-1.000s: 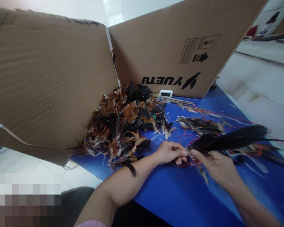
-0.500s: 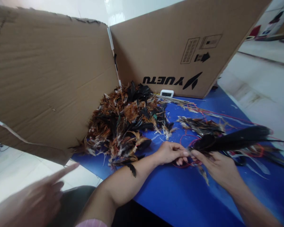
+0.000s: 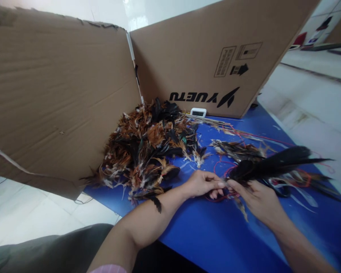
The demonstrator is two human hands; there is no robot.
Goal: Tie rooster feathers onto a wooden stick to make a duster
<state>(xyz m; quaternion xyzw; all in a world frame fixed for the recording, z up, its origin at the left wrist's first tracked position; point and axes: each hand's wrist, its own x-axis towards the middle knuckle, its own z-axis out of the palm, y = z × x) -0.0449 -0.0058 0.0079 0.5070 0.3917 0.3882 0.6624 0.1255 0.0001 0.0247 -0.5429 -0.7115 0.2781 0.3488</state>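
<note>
Long black feathers (image 3: 275,162) point to the right from my right hand (image 3: 258,199), whose thumb and fingers are closed around their base. My left hand (image 3: 204,185) meets it there, thumb and forefinger pinched at the quill end; a little of what they grip is hidden by the fingertips. Red string (image 3: 217,198) lies under and around both hands. A small brown feather (image 3: 241,208) hangs below the right hand. Just beyond the hands lies a bunch of brown and dark feathers (image 3: 240,151) on the blue tabletop (image 3: 216,235).
A large heap of brown and black feathers (image 3: 147,140) covers the table's left side. Two cardboard panels, left (image 3: 68,91) and back (image 3: 187,60), wall it in. A white digital device (image 3: 198,112) and thin sticks (image 3: 213,121) lie by the back panel.
Another person's pointing hand at the lower left has gone out of view. The view has shifted slightly. My two hands keep their pinch on the black feathers, almost unmoved.
</note>
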